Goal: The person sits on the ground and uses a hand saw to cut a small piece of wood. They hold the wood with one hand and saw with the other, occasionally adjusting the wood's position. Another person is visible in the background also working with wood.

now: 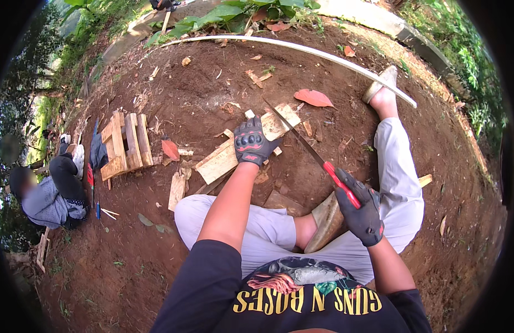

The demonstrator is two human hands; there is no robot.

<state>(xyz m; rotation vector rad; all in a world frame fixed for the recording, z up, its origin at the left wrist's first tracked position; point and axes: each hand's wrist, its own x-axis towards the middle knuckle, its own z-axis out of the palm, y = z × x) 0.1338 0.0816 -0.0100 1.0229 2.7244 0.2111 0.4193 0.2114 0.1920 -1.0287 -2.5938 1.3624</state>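
Observation:
A pale wooden board (pixel 219 160) slants across the dirt in front of my legs, raised a little on other wood. My left hand (pixel 251 141), in a black glove with red marks, presses down on its middle with the fingers curled over it. My right hand (pixel 359 208), gloved alike, is wrapped round the red handle of a hand saw (pixel 304 142). Its long dark blade points away and to the left, lying across the board's far right end. Whether the teeth touch the wood I cannot tell.
A small slatted wooden frame (pixel 132 141) lies at left, near a seated person (pixel 54 194) and a red-and-blue tool (pixel 91 177). A long pale strip (pixel 285 45) arcs across the far side. Wood scraps (pixel 179 188) and a red leaf (pixel 314 98) litter the soil.

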